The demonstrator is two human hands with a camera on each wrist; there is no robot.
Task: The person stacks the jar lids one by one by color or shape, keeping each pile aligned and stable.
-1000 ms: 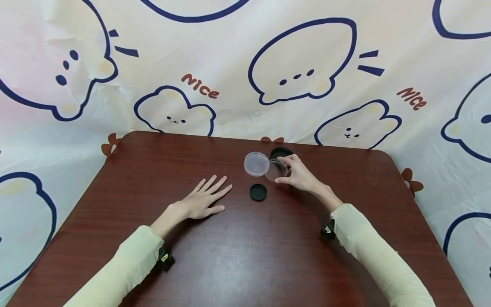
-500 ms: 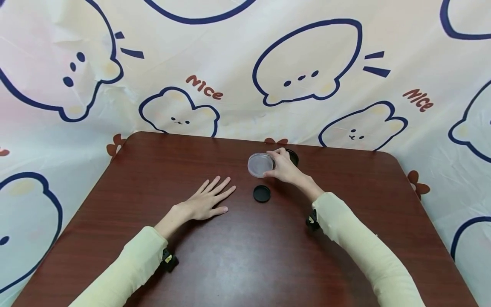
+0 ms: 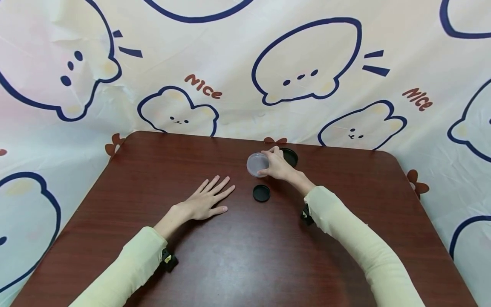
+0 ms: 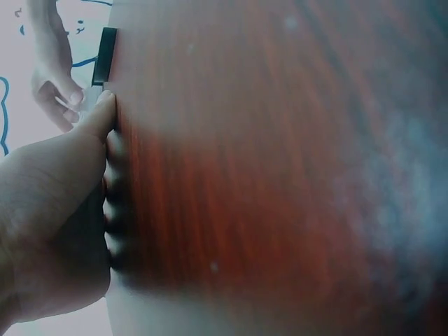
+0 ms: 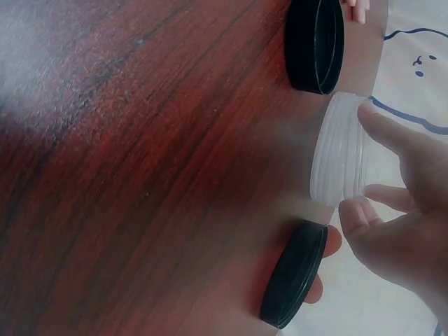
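My right hand holds a clear round plastic dish by its edge, over or against a translucent round container with ridged sides. In the right wrist view, thumb and fingers pinch the rim of this clear stack from opposite sides. Just nearer to me lies a small black round lid, rim upward. A larger black lid sits behind the right hand, partly covered by it. My left hand rests palm down with fingers spread, left of the small lid and touching only the table.
The dark brown wooden table has rounded far corners. Behind it and at both sides hangs a pale sheet with blue cartoon outlines. Each wrist carries a small black camera.
The right hand has moved left with the clear dish, from beside the translucent container onto it, leaving more of the larger black lid in sight. The left hand stays put.
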